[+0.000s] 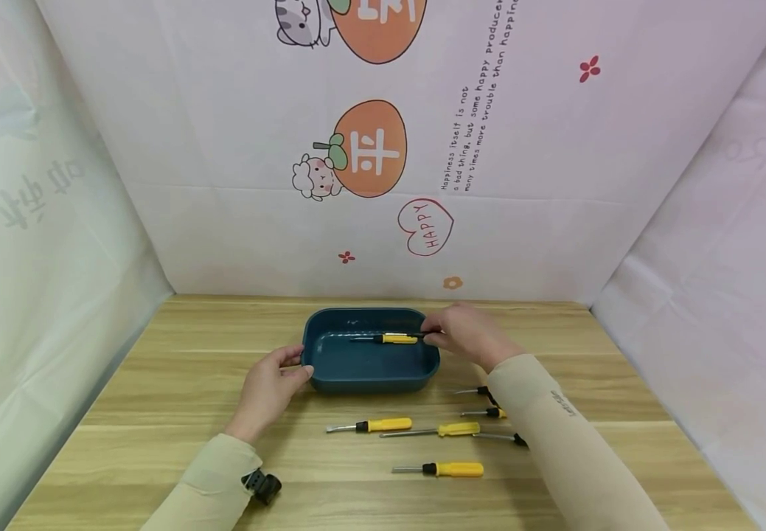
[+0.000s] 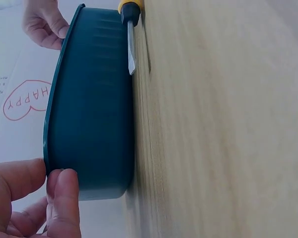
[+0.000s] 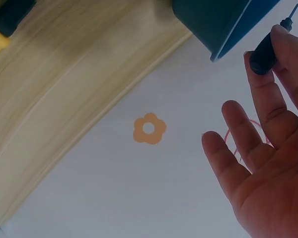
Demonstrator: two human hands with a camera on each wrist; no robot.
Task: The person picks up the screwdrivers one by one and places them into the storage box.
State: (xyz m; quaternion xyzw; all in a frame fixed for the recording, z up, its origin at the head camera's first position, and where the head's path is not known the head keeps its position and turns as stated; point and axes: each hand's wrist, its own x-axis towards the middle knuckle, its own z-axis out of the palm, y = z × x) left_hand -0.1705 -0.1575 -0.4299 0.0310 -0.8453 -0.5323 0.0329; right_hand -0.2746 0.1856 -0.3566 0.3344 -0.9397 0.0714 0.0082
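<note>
A dark teal plastic box (image 1: 369, 385) stands near the back of the table. My left hand (image 1: 270, 391) pinches its left rim between thumb and fingers, as the left wrist view also shows. My right hand (image 1: 467, 333) is at the box's right end. Between its thumb and index finger it pinches a black-handled screwdriver (image 3: 264, 53), the other fingers spread out. That screwdriver's thin shaft points over the inside of the box. In the head view, a yellow screwdriver (image 1: 397, 338) shows inside the box, close to the held one's tip.
In front of the box lie several screwdrivers: a yellow-and-black one (image 1: 385, 425), an all-yellow-handled one (image 1: 457, 429), and another yellow-and-black one (image 1: 457, 469) nearest me. More, including a black-handled one (image 1: 502, 438), are partly hidden by my right sleeve. A printed cloth wall (image 1: 522, 243) rises behind.
</note>
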